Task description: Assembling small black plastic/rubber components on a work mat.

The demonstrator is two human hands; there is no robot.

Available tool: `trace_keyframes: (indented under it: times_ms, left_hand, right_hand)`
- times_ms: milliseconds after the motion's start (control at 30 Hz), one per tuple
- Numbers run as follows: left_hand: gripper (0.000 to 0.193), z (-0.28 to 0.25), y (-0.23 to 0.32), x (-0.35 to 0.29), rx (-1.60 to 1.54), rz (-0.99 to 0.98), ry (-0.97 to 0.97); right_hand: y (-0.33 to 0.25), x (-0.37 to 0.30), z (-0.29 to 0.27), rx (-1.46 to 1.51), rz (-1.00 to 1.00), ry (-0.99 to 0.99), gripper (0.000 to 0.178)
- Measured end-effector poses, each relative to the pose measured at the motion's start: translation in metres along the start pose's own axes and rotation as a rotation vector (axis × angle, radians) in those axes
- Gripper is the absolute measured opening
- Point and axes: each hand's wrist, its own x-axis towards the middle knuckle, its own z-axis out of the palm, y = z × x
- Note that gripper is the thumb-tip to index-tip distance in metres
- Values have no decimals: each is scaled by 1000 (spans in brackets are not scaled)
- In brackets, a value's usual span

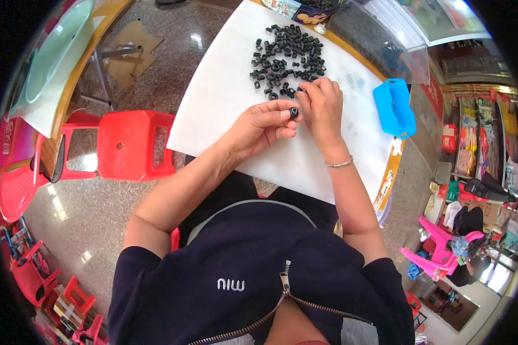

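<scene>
My left hand [265, 126] pinches a small black cylindrical part [294, 112] between thumb and forefinger, its round end with a hole turned up. Close beside it, my right hand [323, 109] wears a bracelet at the wrist. Its thumb and forefinger come together at the near edge of a pile of small black parts [296, 49], with a dark bit at the tips that I cannot make out. Short tubes and a few larger rings make up the pile, spread loosely on a white tabletop [213, 92].
A bright blue plastic basket [395, 109] stands at the table's right edge. Behind the pile are a clear plastic box [371, 43] and a patterned package [311, 16]. Left of the table stands a red stool [133, 144]; a pink stool [440, 250] is at right, near stocked shelves.
</scene>
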Motion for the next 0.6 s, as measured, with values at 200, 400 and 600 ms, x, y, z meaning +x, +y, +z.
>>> trace_keyframes:
  times_ms: [200, 400, 600]
  left_hand:
    - [25, 0, -1, 0, 2, 16, 17]
    - [24, 8, 1, -2, 152, 108, 106]
    - [23, 17, 4, 2, 159, 84, 128]
  right_hand:
    - [-3, -2, -5, 296, 152, 4, 15]
    - [-24, -7, -45, 667, 428, -52, 13]
    - [-36, -13, -67, 851, 520, -148, 15]
